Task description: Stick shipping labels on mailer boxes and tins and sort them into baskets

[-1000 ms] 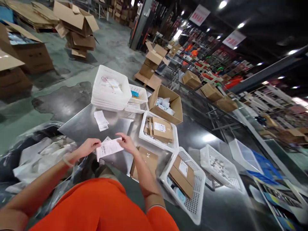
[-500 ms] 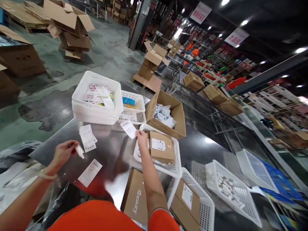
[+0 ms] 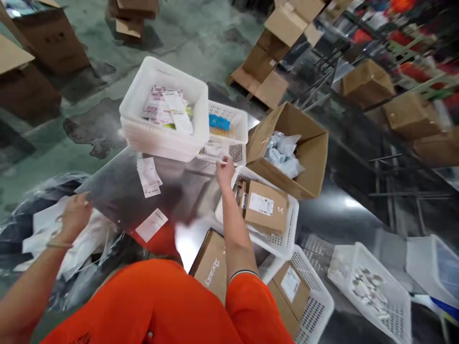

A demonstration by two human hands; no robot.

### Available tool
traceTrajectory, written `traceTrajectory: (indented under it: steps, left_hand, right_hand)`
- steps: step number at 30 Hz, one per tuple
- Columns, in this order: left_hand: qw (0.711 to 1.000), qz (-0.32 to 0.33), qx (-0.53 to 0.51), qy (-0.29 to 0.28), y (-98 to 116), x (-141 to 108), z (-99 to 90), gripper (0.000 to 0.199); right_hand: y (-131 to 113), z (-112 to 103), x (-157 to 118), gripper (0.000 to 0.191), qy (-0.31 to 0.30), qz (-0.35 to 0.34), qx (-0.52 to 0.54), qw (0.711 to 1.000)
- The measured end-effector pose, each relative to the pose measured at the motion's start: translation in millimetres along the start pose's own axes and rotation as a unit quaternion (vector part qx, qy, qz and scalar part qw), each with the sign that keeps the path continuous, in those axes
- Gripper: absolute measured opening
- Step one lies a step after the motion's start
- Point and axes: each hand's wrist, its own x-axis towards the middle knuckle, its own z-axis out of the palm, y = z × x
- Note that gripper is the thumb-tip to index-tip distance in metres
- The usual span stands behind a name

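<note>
My right hand [image 3: 225, 173] pinches a white paper slip [image 3: 221, 162], seen nearly edge-on, in front of the lower white basket [image 3: 236, 154]. Over on the left, my left hand [image 3: 76, 215] hangs above a plastic bag [image 3: 39, 184] of white paper scraps [image 3: 84, 239]. Motion smears its fingers, and I cannot make out whether anything is between them. Between my hands, several overlapping printed slips [image 3: 148, 177] lie on the metal table [image 3: 120, 191]. A single printed label [image 3: 151, 225] lies closer to me.
Stacked white tubs [image 3: 163, 143] hold printed packets. An open carton [image 3: 315, 177] contains wrapped items. One white basket [image 3: 290, 239] holds a labelled brown box [image 3: 267, 206]; another basket [image 3: 321, 310] stands nearer. A brown box [image 3: 211, 267] sits by my body, and a basket of small pieces [image 3: 390, 296] is at right.
My left hand has moved left from the table to above the bag; the small white piece it held is no longer distinct. My right hand's slip has turned edge-on. The view has tilted down.
</note>
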Motion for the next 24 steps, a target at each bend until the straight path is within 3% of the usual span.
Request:
traceTrajectory:
  steps: [4, 6, 9, 11, 13, 16, 18, 21, 24]
  left_hand:
    - [0.985, 0.083, -0.047, -0.141, 57.6, -43.8, 67.9, 0.028]
    - [0.979, 0.105, -0.051, -0.17, 76.0, -70.1, 98.5, 0.05]
    - [0.979, 0.082, -0.053, -0.177, 90.4, -96.0, 123.8, 0.074]
    - [0.975, 0.044, -0.098, -0.196, 93.7, -99.9, 127.7, 0.07]
    - [0.962, 0.023, -0.151, -0.225, 94.7, -97.4, 125.6, 0.051]
    - [0.937, 0.038, -0.223, -0.267, 96.1, -96.6, 117.1, 0.025]
    - [0.911, 0.054, -0.279, -0.297, 98.1, -103.4, 109.5, 0.034]
    - [0.837, 0.067, -0.416, -0.349, 102.3, -121.2, 95.9, 0.055]
    - [0.755, 0.061, -0.524, -0.389, 107.5, -139.6, 83.6, 0.057]
  right_hand:
    - [3.2, 42.9, -126.5, 0.008, -0.188, 0.057, 0.022, 0.98]
    - [7.0, 59.2, -189.3, 0.01, -0.25, 0.103, 0.022, 0.963]
    - [18.2, 72.5, -261.4, 0.013, -0.263, 0.156, 0.022, 0.952]
    - [25.5, 74.8, -294.0, 0.012, -0.254, 0.173, 0.033, 0.951]
    - [29.2, 73.9, -316.3, 0.015, -0.226, 0.162, 0.06, 0.959]
    - [26.5, 68.8, -334.7, 0.031, -0.141, 0.116, 0.129, 0.975]
    - [21.0, 63.1, -340.9, 0.04, -0.087, 0.097, 0.19, 0.973]
    - [12.4, 51.2, -348.6, 0.042, -0.052, 0.104, 0.285, 0.952]
    - [7.0, 36.7, -358.9, 0.037, -0.032, 0.109, 0.351, 0.93]
